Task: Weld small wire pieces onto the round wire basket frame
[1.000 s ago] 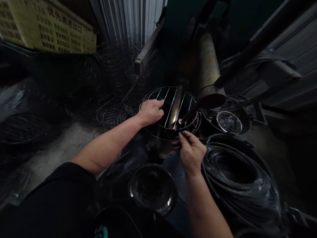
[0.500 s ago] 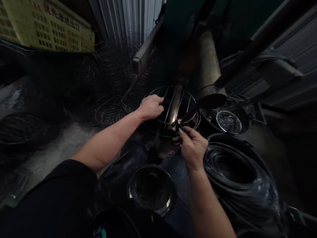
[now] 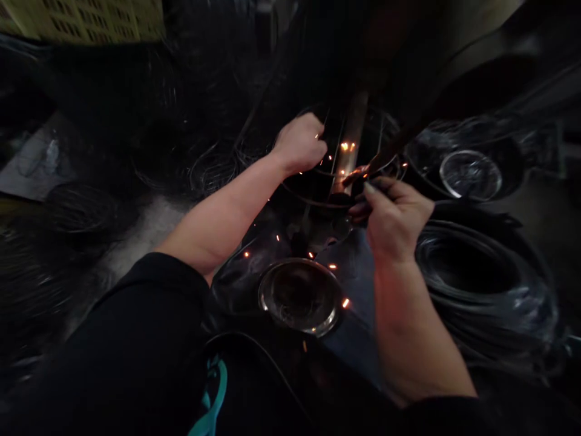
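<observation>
A round wire rack [image 3: 318, 203] with thin cross bars lies around a brass-coloured metal bar [image 3: 350, 130]. My left hand [image 3: 300, 144] is closed on the left side of the rack. My right hand [image 3: 396, 212] is pinched at the rack's near right edge, with dark fingertips; what sits between them is too small and dim to make out. Just above those fingers, the tip of a dark metal arm [image 3: 385, 148] meets the bar, glowing orange. Sparks [image 3: 346, 303] fly out around both hands and over my lap.
A shiny metal bowl [image 3: 299, 297] with thin bits in it rests on my lap. To the right lies a large coil of wire [image 3: 481, 303], with a round wire piece [image 3: 471, 175] in a tub behind it. A yellow crate [image 3: 91, 21] stands at upper left.
Sparks and an orange glow have appeared at the metal arm's tip. My view has tilted down and left, so hands and rack sit higher and further right. Both hands keep their hold.
</observation>
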### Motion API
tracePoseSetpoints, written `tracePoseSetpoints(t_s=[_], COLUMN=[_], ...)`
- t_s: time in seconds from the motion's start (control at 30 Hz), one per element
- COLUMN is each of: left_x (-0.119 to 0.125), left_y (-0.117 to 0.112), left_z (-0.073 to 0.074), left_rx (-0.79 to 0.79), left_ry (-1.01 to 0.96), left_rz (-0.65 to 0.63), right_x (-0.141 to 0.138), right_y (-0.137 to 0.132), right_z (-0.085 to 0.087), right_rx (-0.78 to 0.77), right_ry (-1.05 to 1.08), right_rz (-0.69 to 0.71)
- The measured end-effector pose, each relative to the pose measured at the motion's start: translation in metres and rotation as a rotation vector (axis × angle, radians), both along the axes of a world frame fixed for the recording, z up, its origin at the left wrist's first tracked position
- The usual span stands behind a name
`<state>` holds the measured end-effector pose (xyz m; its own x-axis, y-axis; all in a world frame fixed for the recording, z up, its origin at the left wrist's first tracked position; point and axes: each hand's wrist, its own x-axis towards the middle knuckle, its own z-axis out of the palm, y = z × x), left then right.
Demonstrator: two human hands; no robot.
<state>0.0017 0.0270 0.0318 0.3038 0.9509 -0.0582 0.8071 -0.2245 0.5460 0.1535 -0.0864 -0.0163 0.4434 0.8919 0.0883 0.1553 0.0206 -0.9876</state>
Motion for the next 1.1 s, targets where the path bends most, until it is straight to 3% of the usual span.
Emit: tracePoseSetpoints(t_s=[0.1, 0.2, 0.23, 0.27, 0.33, 0.37, 0.43, 0.5, 0.7, 0.97, 1.1], left_x=[-0.001, -0.009, -0.012, -0.015, -0.02, -0.022, -0.025, -0.027, -0.032, -0.025, -0.02], left_y=[-0.005, -0.022, -0.03, -0.038, -0.053, -0.058, -0.065, -0.066, -0.059, -0.058, -0.055], left_z=[-0.007, -0.008, -0.007, -0.005, -0.002, 0.0, 0.002, 0.003, 0.001, -0.014, -0.019], left_rx=[0.027, 0.027, 0.036, 0.047, 0.056, 0.052, 0.041, 0.037, 0.082, 0.267, 0.346], left_ry=[0.017, 0.011, 0.004, 0.0, 0.01, 0.02, 0.036, 0.039, 0.035, -0.039, -0.117], left_rz=[0.013, 0.004, -0.016, -0.042, -0.089, -0.101, -0.113, -0.118, -0.085, 0.107, 0.165], right_x=[0.0, -0.011, -0.017, -0.025, -0.044, -0.053, -0.069, -0.078, -0.069, -0.041, -0.033], right_y=[-0.02, -0.062, -0.078, -0.094, -0.121, -0.131, -0.144, -0.149, -0.145, -0.133, -0.132], right_z=[-0.006, -0.021, -0.03, -0.039, -0.06, -0.069, -0.083, -0.088, -0.07, -0.045, -0.034], right_rx=[0.098, 0.171, 0.129, 0.026, -0.313, -0.489, -0.725, -0.79, -0.715, -0.694, -0.624], right_ry=[-0.191, -0.505, -0.581, -0.624, -0.74, -0.827, -0.963, -1.021, -1.014, -0.862, -0.829], right_rz=[-0.073, -0.108, 0.005, 0.205, 0.664, 0.809, 0.954, 0.978, 1.0, 0.912, 0.969])
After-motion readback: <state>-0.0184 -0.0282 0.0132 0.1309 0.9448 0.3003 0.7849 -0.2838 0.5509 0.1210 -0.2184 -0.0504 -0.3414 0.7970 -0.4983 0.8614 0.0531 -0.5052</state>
